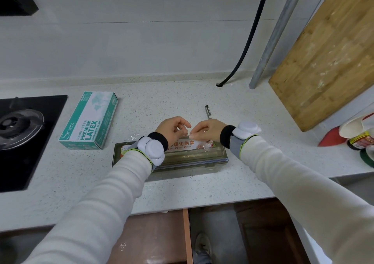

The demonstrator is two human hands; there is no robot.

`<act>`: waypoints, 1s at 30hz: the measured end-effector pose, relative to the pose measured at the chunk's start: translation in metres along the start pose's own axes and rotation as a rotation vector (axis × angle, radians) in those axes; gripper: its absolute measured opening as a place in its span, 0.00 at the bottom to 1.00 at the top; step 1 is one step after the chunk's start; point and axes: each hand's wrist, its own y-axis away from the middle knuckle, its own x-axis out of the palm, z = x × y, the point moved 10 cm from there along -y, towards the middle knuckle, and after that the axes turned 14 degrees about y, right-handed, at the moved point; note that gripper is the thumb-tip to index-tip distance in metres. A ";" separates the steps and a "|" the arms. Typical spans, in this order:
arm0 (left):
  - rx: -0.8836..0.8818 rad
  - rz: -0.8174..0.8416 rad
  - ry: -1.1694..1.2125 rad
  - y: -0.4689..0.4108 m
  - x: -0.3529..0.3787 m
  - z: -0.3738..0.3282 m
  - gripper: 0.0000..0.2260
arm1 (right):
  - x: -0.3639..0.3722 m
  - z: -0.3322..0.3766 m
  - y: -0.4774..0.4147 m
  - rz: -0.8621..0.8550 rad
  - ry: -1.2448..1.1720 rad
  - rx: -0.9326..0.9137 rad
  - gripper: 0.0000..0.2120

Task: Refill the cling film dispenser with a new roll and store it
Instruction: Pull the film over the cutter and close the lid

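Two white sleeves reach in from below, the left sleeve (pixel 97 203) and the right sleeve (pixel 293 178), each ending in a black cuff with a white, rounded sensor pod (pixel 152 150) strapped at the wrist. Past them, on the speckled counter (pixel 202 188) and near its front edge, lies the cling film dispenser (pixel 194 159), a long clear, greenish box lying flat with a white label in red characters along its top. Both hands meet over the far side of the box, nearly touching. The right hand (pixel 208 129) has thumb and fingertips pressed together on a bit of the cling film (pixel 209 144), which shows crinkled and shiny along the top of the box. The left hand (pixel 172 128) has its fingers curled in toward the right one, but the film is so clear I cannot tell whether it actually holds any. Just beyond the hands lies a small metal peeler (pixel 208 112). To the left, a green box of latex gloves (pixel 89 122) sits between the dispenser and the black gas hob (pixel 22 140). A wooden cutting board (pixel 327 57) leans on the wall to the right, beside a grey pipe (pixel 277 32) and a black hose (pixel 250 34).
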 end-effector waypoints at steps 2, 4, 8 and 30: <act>0.001 -0.019 -0.018 -0.001 -0.001 0.001 0.06 | 0.002 -0.002 -0.001 0.020 0.093 -0.009 0.07; 0.008 -0.026 -0.038 -0.003 0.000 0.000 0.05 | -0.002 -0.007 -0.001 -0.005 0.068 0.000 0.01; 0.010 -0.050 -0.060 -0.005 0.000 0.001 0.03 | -0.011 -0.018 0.001 -0.027 -0.096 0.055 0.08; -0.020 -0.073 -0.141 -0.011 -0.001 0.003 0.06 | -0.040 -0.037 0.001 -0.201 0.035 0.073 0.10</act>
